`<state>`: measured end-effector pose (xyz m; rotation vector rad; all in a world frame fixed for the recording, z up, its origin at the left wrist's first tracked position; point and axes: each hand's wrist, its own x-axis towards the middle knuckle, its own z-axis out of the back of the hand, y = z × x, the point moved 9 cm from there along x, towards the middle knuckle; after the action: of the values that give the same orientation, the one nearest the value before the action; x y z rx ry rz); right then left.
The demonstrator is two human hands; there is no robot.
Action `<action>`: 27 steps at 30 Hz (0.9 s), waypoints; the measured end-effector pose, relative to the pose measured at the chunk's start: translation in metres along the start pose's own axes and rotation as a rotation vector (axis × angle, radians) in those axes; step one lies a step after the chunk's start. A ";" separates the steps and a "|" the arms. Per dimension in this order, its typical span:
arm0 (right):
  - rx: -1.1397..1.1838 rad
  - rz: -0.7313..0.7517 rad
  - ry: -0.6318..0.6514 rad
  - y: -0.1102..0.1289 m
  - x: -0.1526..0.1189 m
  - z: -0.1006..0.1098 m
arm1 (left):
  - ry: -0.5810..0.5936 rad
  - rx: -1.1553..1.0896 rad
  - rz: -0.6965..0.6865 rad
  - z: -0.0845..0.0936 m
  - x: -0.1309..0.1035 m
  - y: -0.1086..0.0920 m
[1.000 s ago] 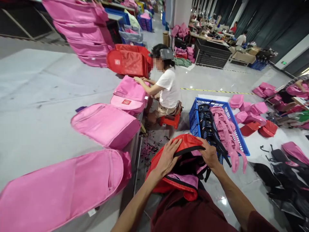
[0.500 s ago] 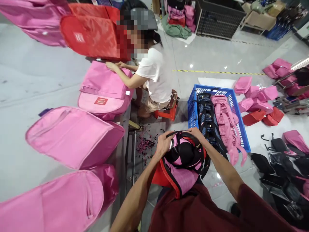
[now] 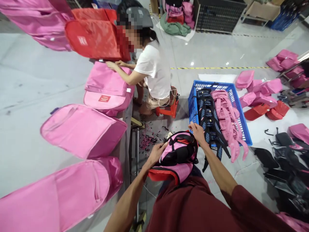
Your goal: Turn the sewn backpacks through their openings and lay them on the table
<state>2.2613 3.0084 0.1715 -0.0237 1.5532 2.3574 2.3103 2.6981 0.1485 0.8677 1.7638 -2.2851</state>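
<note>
A pink and black backpack [image 3: 180, 151] with red edging rests against my lap, partly bunched up. My left hand [image 3: 156, 154] grips its left side, fingers closed over the edge. At the bag's upper right, my right hand [image 3: 197, 132] is raised with fingertips pinched together; whatever lies between them is too small to tell. Just beyond that hand stands a blue plastic crate [image 3: 193, 106]. It holds dark blue and black shoulder straps [image 3: 207, 112] and pink shoulder straps [image 3: 224, 116], some hanging over the near rim.
On the table [image 3: 21, 90] at left lie several pink bags [image 3: 82, 129] and a red bag [image 3: 94, 35]. A co-worker [image 3: 154, 71] sits on a red stool [image 3: 172, 108], hands on a pink backpack [image 3: 106, 87]. Scraps [image 3: 148, 140] litter the floor; black pieces [image 3: 282, 167] lie at right.
My right hand has come off the bag's top edge, rising slightly into a pinch. My left hand has slid lower along the bag's side. The bag has tilted and sits flatter.
</note>
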 end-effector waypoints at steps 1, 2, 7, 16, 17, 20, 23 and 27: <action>-0.022 0.017 -0.045 -0.008 -0.020 0.012 | -0.024 0.005 -0.020 0.000 0.002 -0.002; -0.053 0.030 -0.075 -0.018 -0.040 0.020 | -0.048 0.003 -0.038 0.001 0.005 -0.005; -0.094 -0.044 -0.188 -0.061 -0.101 0.015 | -0.130 -0.035 -0.081 0.003 0.020 -0.016; 0.172 -0.170 -0.131 -0.041 -0.062 0.011 | -0.205 -0.024 -0.130 0.031 0.013 -0.038; 0.205 -0.183 -0.107 -0.036 -0.068 0.018 | -0.224 -0.047 -0.133 0.044 0.014 -0.038; 0.287 -0.251 0.061 -0.022 -0.089 0.025 | -0.266 -0.120 -0.101 0.081 0.019 -0.026; 0.196 -0.262 0.204 -0.011 -0.089 0.013 | -0.304 -0.154 -0.036 0.100 0.018 0.004; -0.022 -0.266 0.170 -0.028 -0.053 -0.023 | -0.291 -0.148 0.044 0.088 0.008 0.048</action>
<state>2.3154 2.9843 0.1463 -0.4203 1.4928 2.2084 2.2921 2.6039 0.1171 0.5129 1.7368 -2.0957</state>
